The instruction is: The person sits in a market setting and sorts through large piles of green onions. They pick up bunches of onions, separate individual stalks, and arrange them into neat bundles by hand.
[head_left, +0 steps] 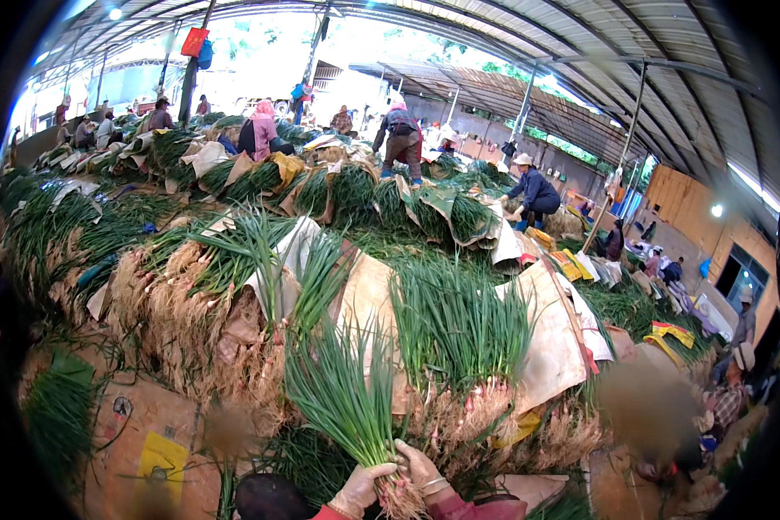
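Note:
Both my hands, in what look like pale gloves, grip one bunch of scallions [347, 399] low in the picture. My left hand [361, 490] closes round its left side, just above the pinkish bulbs. On the right side my right hand [418, 468] is closed round the same spot; a pale band circles its wrist. Long green leaves lean up and away to the left, and the tangled roots [400, 501] hang between my wrists. Just beyond stands a bundled row of scallions [464, 321] with roots facing me, beside a tan sheet [368, 299].
Heaped scallions with hanging roots [182, 338] lie left, a cardboard sheet [130, 433] below them. Another tan sheet [546, 338] leans at right. Several people work among the heaps, one in dark blue [537, 191]. A metal post [620, 165] rises at right. Dark blurred spots hide parts of the view.

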The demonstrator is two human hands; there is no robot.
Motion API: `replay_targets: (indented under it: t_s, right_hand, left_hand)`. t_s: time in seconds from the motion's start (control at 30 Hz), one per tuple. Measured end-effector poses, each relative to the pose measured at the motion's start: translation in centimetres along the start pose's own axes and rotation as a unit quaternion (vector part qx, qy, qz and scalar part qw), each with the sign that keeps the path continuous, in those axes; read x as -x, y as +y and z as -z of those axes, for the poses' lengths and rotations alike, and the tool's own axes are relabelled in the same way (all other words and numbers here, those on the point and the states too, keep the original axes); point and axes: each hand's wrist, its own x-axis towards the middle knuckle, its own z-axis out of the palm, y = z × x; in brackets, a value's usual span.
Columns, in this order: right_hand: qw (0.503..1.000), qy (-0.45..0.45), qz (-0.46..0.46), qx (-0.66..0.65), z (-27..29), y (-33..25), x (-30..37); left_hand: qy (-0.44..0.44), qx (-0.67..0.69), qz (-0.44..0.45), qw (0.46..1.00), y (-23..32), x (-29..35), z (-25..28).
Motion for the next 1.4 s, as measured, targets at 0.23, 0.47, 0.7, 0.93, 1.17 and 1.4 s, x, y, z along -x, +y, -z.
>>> replay_targets:
  t_s: [0.23,0.47,0.7,0.93,1.17,1.4]
  right_hand:
    - [0.965,-0.103,0.079,0.226,3.7,0.6,-2.8]
    - [0.411,0.063,0.348,0.84,3.9,-0.4,-3.0]
    - [0.572,0.002,0.131,0.81,4.5,-1.1,-1.8]
    - [0.596,0.345,0.314,0.654,4.3,-6.4,-9.7]
    - [0.69,0.289,0.368,0.552,5.8,-7.7,-11.1]
    - [0.815,0.214,0.285,0.457,7.2,-7.7,-5.6]
  left_hand:
    - [-0.009,0.012,0.034,0.999,-1.1,-0.9,1.7]
    - [0.027,-0.037,0.04,0.998,-0.5,-0.2,1.0]
    - [0.005,-0.002,0.005,1.0,-0.1,0.1,-0.3]
    - [-0.044,0.018,0.039,0.998,0.8,0.1,-1.3]
    - [-0.013,-0.01,-0.001,1.0,2.2,1.2,-0.5]
    - [-0.016,0.006,-0.005,1.0,1.6,0.0,-0.4]
